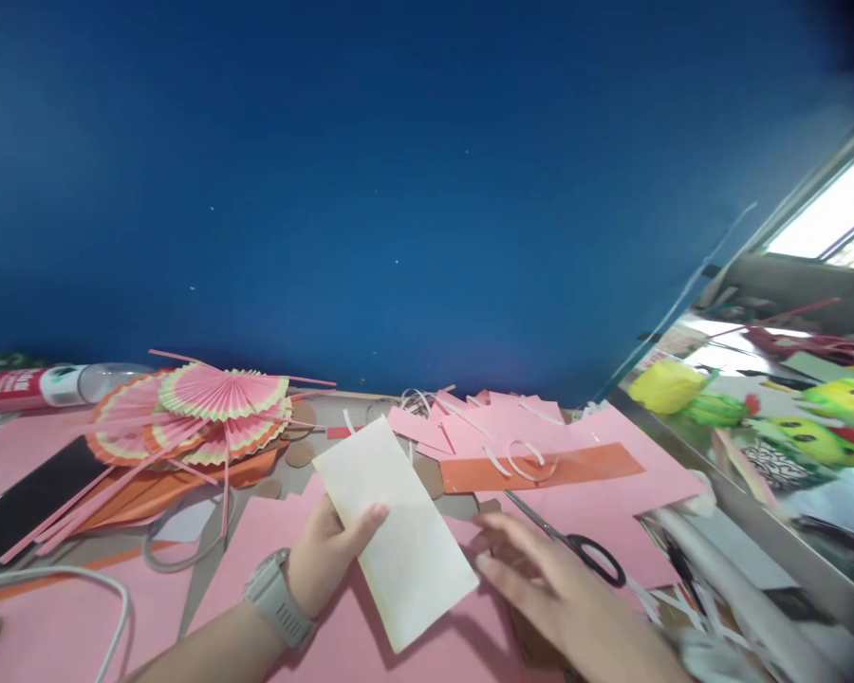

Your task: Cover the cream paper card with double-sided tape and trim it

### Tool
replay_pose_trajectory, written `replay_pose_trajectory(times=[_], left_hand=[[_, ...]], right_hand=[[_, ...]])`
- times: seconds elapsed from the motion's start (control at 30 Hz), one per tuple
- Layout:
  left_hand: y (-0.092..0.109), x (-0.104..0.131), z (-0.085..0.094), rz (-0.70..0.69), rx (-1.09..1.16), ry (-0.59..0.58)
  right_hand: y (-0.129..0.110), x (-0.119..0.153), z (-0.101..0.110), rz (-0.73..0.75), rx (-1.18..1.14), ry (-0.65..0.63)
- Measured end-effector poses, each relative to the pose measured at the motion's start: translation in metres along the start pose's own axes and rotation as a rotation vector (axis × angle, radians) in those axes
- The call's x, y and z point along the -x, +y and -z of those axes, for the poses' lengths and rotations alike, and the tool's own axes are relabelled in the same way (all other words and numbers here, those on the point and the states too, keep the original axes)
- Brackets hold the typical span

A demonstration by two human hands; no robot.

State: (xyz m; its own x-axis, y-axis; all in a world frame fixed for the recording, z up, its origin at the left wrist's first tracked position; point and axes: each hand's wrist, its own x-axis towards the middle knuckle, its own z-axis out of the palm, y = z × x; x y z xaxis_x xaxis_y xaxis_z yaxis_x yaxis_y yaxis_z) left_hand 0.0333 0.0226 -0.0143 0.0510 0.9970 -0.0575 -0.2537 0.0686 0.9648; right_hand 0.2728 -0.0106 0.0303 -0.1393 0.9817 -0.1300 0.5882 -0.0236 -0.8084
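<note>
My left hand [334, 550], with a grey watch on its wrist, grips a cream-white rectangular sheet of paper [405, 541], thumb on top and fingers underneath. The sheet is tilted above pink paper. Close to its lower right corner is my right hand [533, 579], fingers loosely bent and apart, holding nothing that I can see. Black-handled scissors [596, 560] lie just beyond my right hand, on the pink sheets [584, 522]. An orange strip [541, 470] with white paper curls on it lies farther back.
Folded pink paper fans [224, 394] on pink sticks are piled at the left, beside a red-labelled plastic bottle [43, 387]. A white cable [122, 593] loops at the lower left. A blue partition [399, 209] rises behind the table. Yellow-green items [811, 436] lie beyond the right edge.
</note>
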Motion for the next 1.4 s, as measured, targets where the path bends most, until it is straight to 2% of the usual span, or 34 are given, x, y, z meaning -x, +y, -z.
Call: replay_pose_trajectory(times=[0.07, 0.13, 0.2, 0.27, 0.33, 0.4, 0.5, 0.57, 0.67, 0.77, 0.87, 0.93, 1.03, 1.1, 1.3, 1.4], left_hand=[[-0.003, -0.001, 0.002, 0.007, 0.008, 0.041], [-0.009, -0.004, 0.006, 0.015, 0.029, 0.152], [-0.015, -0.010, 0.012, 0.016, 0.067, 0.307], [-0.019, -0.017, 0.017, 0.010, 0.112, 0.435], [-0.021, -0.022, 0.019, 0.006, 0.152, 0.501], [-0.020, -0.023, 0.019, 0.006, 0.178, 0.521], [-0.019, -0.020, 0.017, 0.003, 0.178, 0.548], [-0.019, -0.017, 0.015, -0.001, 0.157, 0.570], [-0.017, -0.014, 0.014, -0.005, 0.125, 0.529], [-0.012, -0.011, 0.012, -0.005, 0.100, 0.335], [-0.007, -0.009, 0.009, -0.004, 0.094, 0.137], [-0.006, -0.009, 0.008, 0.001, 0.104, 0.078], [-0.007, -0.009, 0.008, 0.027, 0.126, 0.054], [-0.008, -0.010, 0.009, 0.048, 0.138, 0.061], [-0.011, -0.014, 0.012, 0.091, 0.187, 0.114], [-0.011, -0.013, 0.012, 0.062, 0.235, 0.106]], right_hand=[[-0.006, -0.014, -0.017, 0.015, -0.089, -0.164], [-0.013, -0.026, -0.032, 0.061, -0.264, -0.236], [-0.019, -0.034, -0.042, 0.097, -0.413, -0.111], [-0.023, -0.040, -0.049, 0.079, -0.325, -0.068], [-0.026, -0.041, -0.059, 0.054, -0.107, -0.187], [-0.029, -0.040, -0.070, 0.058, -0.005, -0.267], [-0.037, -0.040, -0.082, 0.103, 0.013, -0.201], [-0.042, -0.041, -0.082, 0.145, -0.003, -0.136], [-0.048, -0.044, -0.069, 0.148, -0.125, -0.051], [-0.048, -0.044, -0.050, 0.107, -0.306, -0.041], [-0.042, -0.039, -0.038, 0.124, -0.214, -0.047], [-0.034, -0.032, -0.040, 0.134, -0.132, -0.085], [-0.019, -0.022, -0.053, 0.132, -0.164, -0.205], [-0.009, -0.018, -0.063, 0.101, -0.239, -0.229], [0.003, -0.017, -0.078, 0.130, -0.373, -0.174], [0.000, -0.016, -0.078, 0.079, -0.377, -0.077]])
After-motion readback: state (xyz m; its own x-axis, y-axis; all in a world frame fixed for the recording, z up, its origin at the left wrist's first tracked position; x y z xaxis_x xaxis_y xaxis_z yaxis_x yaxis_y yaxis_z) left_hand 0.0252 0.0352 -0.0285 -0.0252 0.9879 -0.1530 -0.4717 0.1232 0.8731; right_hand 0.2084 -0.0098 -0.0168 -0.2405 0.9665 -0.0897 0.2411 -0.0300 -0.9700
